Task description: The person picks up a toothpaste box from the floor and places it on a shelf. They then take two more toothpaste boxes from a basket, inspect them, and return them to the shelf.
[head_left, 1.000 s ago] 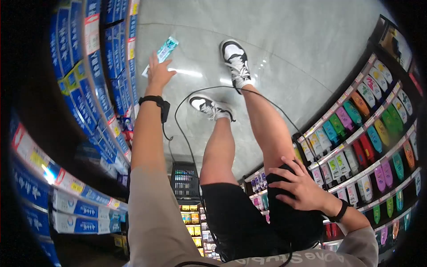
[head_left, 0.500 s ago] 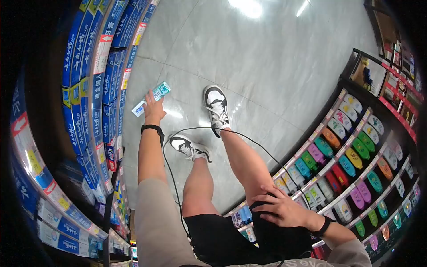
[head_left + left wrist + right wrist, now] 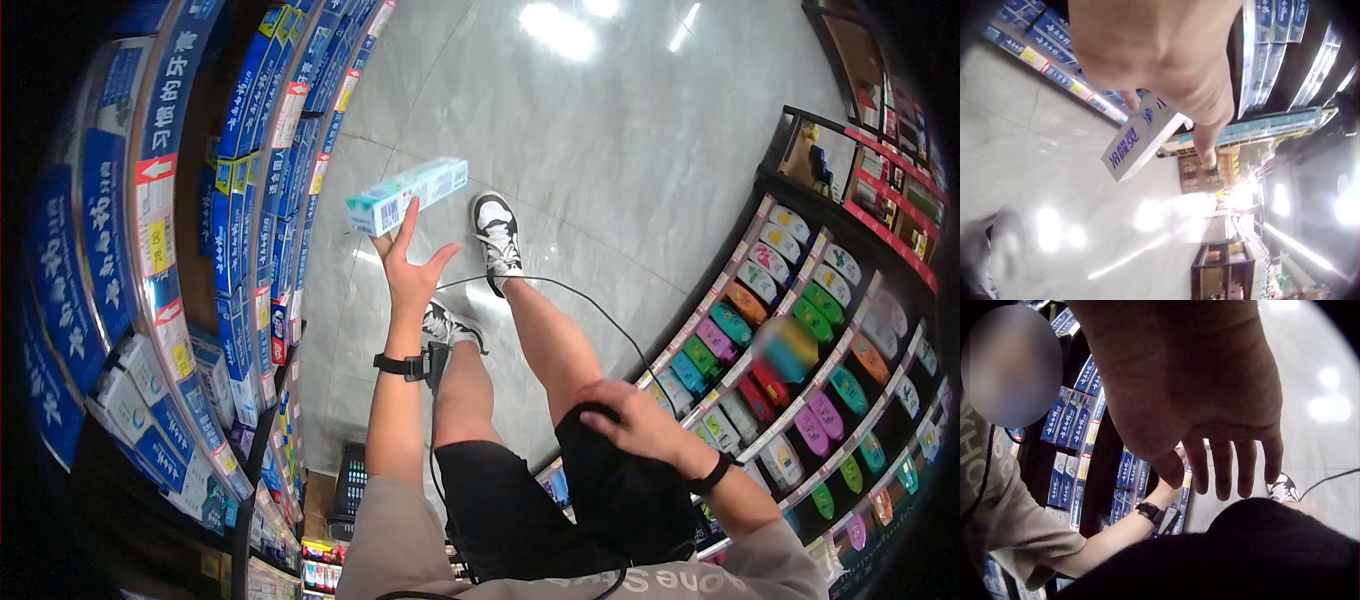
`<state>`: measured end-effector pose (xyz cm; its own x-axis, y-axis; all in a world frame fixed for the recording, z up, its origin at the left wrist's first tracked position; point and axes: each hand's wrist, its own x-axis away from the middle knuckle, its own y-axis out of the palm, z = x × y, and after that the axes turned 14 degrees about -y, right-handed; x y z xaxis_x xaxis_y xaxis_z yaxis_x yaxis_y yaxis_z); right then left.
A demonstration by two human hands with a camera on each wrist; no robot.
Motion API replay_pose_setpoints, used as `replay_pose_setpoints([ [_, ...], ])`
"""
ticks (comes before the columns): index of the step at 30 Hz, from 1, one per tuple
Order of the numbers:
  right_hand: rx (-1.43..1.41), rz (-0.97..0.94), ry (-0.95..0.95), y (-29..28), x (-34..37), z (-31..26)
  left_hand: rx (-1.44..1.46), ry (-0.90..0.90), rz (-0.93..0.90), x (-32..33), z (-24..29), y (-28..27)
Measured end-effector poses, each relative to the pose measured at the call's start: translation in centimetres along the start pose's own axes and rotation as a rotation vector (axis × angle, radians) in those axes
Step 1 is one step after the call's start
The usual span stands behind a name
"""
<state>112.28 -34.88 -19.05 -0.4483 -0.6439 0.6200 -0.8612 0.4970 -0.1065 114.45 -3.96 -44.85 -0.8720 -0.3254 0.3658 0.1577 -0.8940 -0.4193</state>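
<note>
Your left hand (image 3: 410,270) grips a teal-and-white carton (image 3: 408,186) near the end closer to the blue-box shelf (image 3: 318,185). Your index finger lies straight along the carton's near face and other fingers pass behind it, so the box seems squeezed between them; their hidden tips you cannot make out. Your thumb sticks out on the side away from the shelf, apart from the carton, which suggests that the fingers alone manage a light box. The carton appears to hang above the floor (image 3: 620,130) just beside the shelf, its length pointing outward, and the end hold leaves most of its print uncovered. Your right hand (image 3: 635,415), farther from the shelf, holds nothing; it rests over the knee of your black shorts (image 3: 620,490), fingers loose and slightly parted, probably propping your forward lean. Out from the shelf, one sneaker (image 3: 495,230) stands ahead of the other, likely for balance. A black cable (image 3: 600,309) loops over your legs, perhaps slack to allow reach. Opposite the shelf, coloured bottles (image 3: 823,415) stand in rows, presumably facing outward for easy reading.
</note>
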Motion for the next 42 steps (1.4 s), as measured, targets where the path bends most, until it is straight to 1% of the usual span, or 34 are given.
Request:
replay_pose_setpoints([
  [1,-0.014,0.019,0.042,-0.5,0.3,-0.4,0.041,0.052,0.016,0.2,3.5,-0.6],
  [2,-0.032,0.039,0.077,-0.8,0.6,-1.0,0.009,0.097,-0.002,0.9,6.0,-1.6],
  [3,0.044,0.106,-0.003,-1.1,0.7,-1.7,-0.021,0.157,-0.014,1.1,8.6,-2.6],
  [4,0.13,0.129,0.003,-1.9,0.9,-2.9,-0.047,0.231,-0.022,1.0,11.5,-3.7],
  [5,0.185,0.219,-0.061,-2.4,0.8,-4.0,-0.012,0.294,-0.014,1.7,14.5,-5.0],
  [6,0.251,0.316,-0.098,-2.7,1.5,-5.4,-0.007,0.287,-0.067,3.1,16.8,-6.5],
  [7,0.234,0.422,-0.142,-3.0,2.3,-7.5,0.016,0.277,-0.114,4.8,18.9,-8.3],
  [8,0.221,0.513,-0.223,-3.5,2.0,-10.0,0.024,0.273,-0.131,6.3,21.5,-9.9],
  [10,0.287,0.652,-0.427,-3.5,2.7,-16.2,0.075,0.286,-0.146,10.9,27.3,-13.6],
  [11,0.345,0.67,-0.488,-3.0,3.2,-19.3,0.075,0.286,-0.155,13.1,29.7,-16.1],
  [13,0.45,0.691,-0.62,-1.3,5.1,-25.0,0.41,0.116,-0.29,18.3,34.5,-19.5],
  [14,0.431,0.68,-0.59,0.3,6.5,-26.8,0.578,0.035,-0.348,21.1,36.9,-21.0],
  [15,0.419,0.671,-0.569,2.1,7.4,-28.0,0.621,0.002,-0.367,23.8,39.3,-22.9],
  [16,0.42,0.668,-0.561,3.1,8.1,-29.6,0.601,0.006,-0.387,26.5,41.2,-24.7],
  [17,0.33,0.685,-0.521,4.6,9.6,-31.5,0.426,0.077,-0.356,29.1,42.9,-26.3],
  [18,0.247,0.676,-0.547,5.3,10.2,-32.6,0.254,0.126,-0.316,31.5,44.2,-28.0],
  [19,0.167,0.651,-0.562,6.2,10.6,-32.8,0.135,0.212,-0.284,33.2,45.0,-29.9],
  [20,0.089,0.61,-0.557,7.2,11.4,-32.3,0.022,0.273,-0.253,34.8,45.5,-31.4],
  [21,0.087,0.58,-0.697,7.3,11.5,-31.6,-0.08,0.305,-0.24,37.0,45.4,-32.4],
  [22,0.077,0.512,-0.68,7.2,13.1,-33.3,0.029,0.265,-0.278,38.6,45.6,-33.9],
  [23,0.201,0.401,-0.604,6.7,13.8,-33.7,-0.018,0.278,-0.242,39.7,44.4,-35.5],
  [25,0.376,0.274,-0.584,6.6,15.0,-34.9,0.046,0.077,-0.254,43.0,42.3,-37.9],
  [26,0.422,0.208,-0.577,7.0,15.5,-34.5,0.068,0.003,-0.256,44.5,41.4,-38.8],
  [27,0.469,0.147,-0.573,7.2,15.9,-34.2,0.084,-0.046,-0.252,46.6,39.4,-38.8],
  [28,0.519,0.094,-0.576,7.1,16.1,-34.2,0.097,-0.084,-0.247,48.3,36.8,-37.9],
  [29,0.558,0.07,-0.641,7.2,16.4,-32.8,0.108,-0.117,-0.235,50.0,35.2,-36.5],
  [32,0.575,-0.094,-0.505,9.8,17.4,-30.6,0.275,-0.343,-0.417,55.7,32.2,-33.3],
  [33,0.575,-0.144,-0.495,10.7,17.7,-29.6,0.255,-0.318,-0.512,57.2,28.6,-31.7],
  [36,0.581,-0.25,-0.44,13.2,19.5,-27.8,0.409,-0.266,-0.411,61.4,27.0,-29.4],
  [37,0.592,-0.272,-0.414,13.9,20.2,-28.3,0.385,-0.236,-0.399,62.1,26.2,-29.4],
  [38,0.604,-0.291,-0.389,14.7,20.7,-28.8,0.442,-0.235,-0.423,63.0,25.5,-29.4],
  [40,0.41,-0.342,-0.415,15.8,21.0,-28.3,0.548,-0.223,-0.478,64.1,24.5,-30.1],
  [41,0.312,-0.364,-0.425,16.2,21.1,-28.2,0.515,-0.188,-0.464,64.7,23.4,-30.5],
  [42,0.189,-0.397,-0.381,16.7,21.5,-28.8,0.483,-0.156,-0.453,65.6,22.3,-30.9],
])
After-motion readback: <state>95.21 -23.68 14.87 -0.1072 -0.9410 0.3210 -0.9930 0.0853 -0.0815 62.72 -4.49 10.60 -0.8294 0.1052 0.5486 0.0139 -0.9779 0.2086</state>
